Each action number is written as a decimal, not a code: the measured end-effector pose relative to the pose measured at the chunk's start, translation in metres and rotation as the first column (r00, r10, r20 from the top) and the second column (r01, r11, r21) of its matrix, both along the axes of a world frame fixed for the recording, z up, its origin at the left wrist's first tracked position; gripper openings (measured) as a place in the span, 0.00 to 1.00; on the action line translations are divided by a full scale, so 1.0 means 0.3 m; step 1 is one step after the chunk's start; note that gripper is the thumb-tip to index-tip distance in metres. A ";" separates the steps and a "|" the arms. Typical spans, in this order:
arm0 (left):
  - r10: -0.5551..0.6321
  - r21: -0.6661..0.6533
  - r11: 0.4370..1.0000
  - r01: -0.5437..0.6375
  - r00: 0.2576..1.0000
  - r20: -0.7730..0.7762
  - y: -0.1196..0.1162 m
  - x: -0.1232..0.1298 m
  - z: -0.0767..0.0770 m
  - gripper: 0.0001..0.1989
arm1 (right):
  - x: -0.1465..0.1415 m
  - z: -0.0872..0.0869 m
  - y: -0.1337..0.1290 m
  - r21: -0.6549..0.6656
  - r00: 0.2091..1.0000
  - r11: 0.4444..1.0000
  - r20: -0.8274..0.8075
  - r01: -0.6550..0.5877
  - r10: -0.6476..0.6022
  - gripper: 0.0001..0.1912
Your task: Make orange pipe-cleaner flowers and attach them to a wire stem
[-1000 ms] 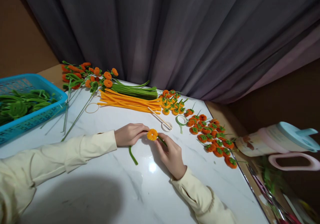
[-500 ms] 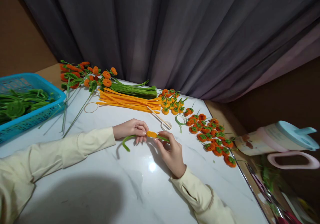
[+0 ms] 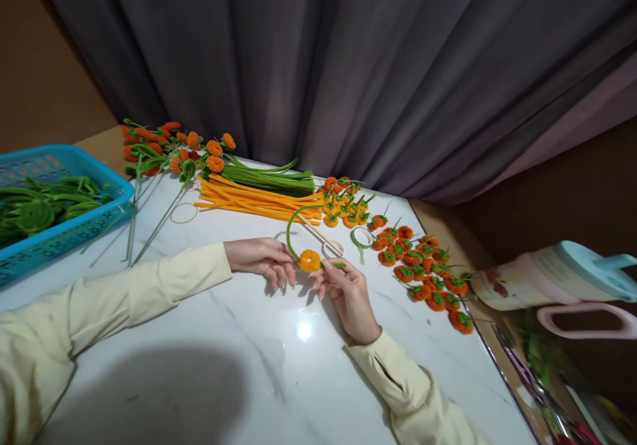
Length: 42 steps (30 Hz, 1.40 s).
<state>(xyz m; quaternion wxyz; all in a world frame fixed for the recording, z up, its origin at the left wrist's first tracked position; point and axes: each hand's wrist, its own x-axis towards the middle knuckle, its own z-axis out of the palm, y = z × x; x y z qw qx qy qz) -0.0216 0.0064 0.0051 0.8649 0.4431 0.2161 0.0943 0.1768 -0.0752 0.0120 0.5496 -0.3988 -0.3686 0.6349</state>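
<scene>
Since the earlier frame, the stem has swung from a droop below our left hand to an arch above the flower, and the flower has turned from edge-on to show its round, open face.

We hold the stem's short end in our right hand, thumb and forefinger clamped on it just beside the flower, the other fingers curled below. The yellow-orange flower sits between our hands, above the white table. Our left fingers are loosely bent and a little apart, their tips beside the flower and the stem; we cannot tell whether they touch or pinch either. The long part of the stem curves up and over towards the yellow strips.

Beyond our hands, the green strips lie behind the yellow ones. A stick lies with one end over the white roll, and the green tape is to its right. Yellow heads and orange heads spread off to our right, near the cup. To our left are the orange flowers and the blue basket, which holds green pieces.
</scene>
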 end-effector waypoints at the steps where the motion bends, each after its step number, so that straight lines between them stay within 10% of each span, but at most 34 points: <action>1: -0.008 0.026 1.000 0.008 1.000 0.006 -0.003 0.001 0.002 0.13 | 0.000 0.002 0.001 -0.007 1.000 1.000 -0.008 0.005 -0.005 0.11; 42: 0.160 0.269 0.952 -0.148 0.987 -0.024 -0.051 0.038 0.029 0.16 | 0.000 0.002 -0.019 0.072 0.982 0.993 0.166 -0.098 0.085 0.10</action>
